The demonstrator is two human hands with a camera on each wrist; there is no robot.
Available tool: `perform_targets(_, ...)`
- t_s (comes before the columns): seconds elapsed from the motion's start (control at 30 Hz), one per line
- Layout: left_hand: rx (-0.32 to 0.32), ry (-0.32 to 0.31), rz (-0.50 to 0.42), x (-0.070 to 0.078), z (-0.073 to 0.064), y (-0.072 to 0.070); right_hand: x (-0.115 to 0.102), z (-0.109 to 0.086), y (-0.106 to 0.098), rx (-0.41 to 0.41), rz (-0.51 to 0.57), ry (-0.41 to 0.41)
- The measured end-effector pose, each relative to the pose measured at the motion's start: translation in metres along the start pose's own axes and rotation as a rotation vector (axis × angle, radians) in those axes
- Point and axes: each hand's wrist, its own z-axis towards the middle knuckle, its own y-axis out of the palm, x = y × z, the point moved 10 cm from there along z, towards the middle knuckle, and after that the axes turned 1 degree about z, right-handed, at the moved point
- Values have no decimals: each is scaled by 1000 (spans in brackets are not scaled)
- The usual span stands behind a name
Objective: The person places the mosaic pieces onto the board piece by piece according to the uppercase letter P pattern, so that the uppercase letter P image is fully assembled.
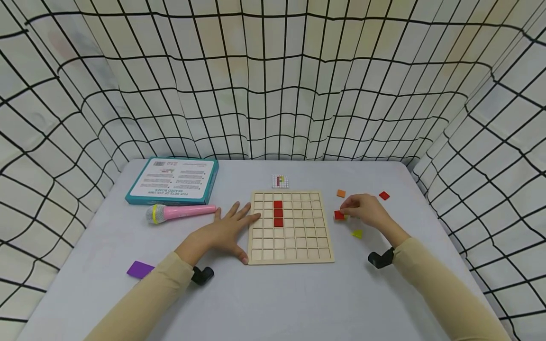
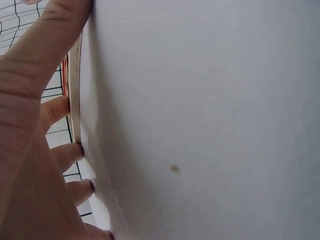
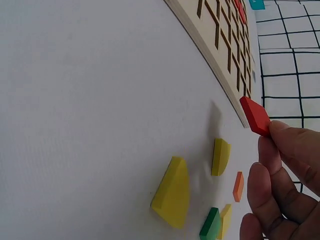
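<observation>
A wooden grid board [image 1: 303, 244] lies mid-table, with three red square tiles [image 1: 278, 213] stacked down one column in its upper part. My left hand [image 1: 228, 230] lies spread along the board's left edge, index finger and thumb touching the frame. To the right of the board, my right hand [image 1: 367, 210] pinches a red square tile [image 3: 256, 116] between thumb and fingertip, raised over the table. Below that hand lie a yellow tile [image 3: 172, 192], a smaller yellow tile [image 3: 220, 157], an orange tile [image 1: 341, 193] and a green tile [image 3: 210, 224].
A small pattern card [image 1: 280, 181] lies behind the board. At the left are a teal-edged box [image 1: 172, 180], a pink toy microphone [image 1: 183, 212] and a purple piece [image 1: 140, 269] partly under the sleeve. Another red tile [image 1: 384, 195] lies far right. Black-grid cloth [image 1: 277, 94] surrounds the table.
</observation>
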Motion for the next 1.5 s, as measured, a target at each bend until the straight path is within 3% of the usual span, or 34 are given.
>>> perform_targets(0.67, 3, 13, -6, 1, 1, 1, -43, 1, 43, -41, 131, -87)
perform_targets(0.9, 2, 9, -1, 0, 1, 1, -57, 5, 55, -36, 82, -117)
perform_targets(1.5, 7, 14, -12, 0, 1, -1, -96, 8, 83, -51, 83, -162)
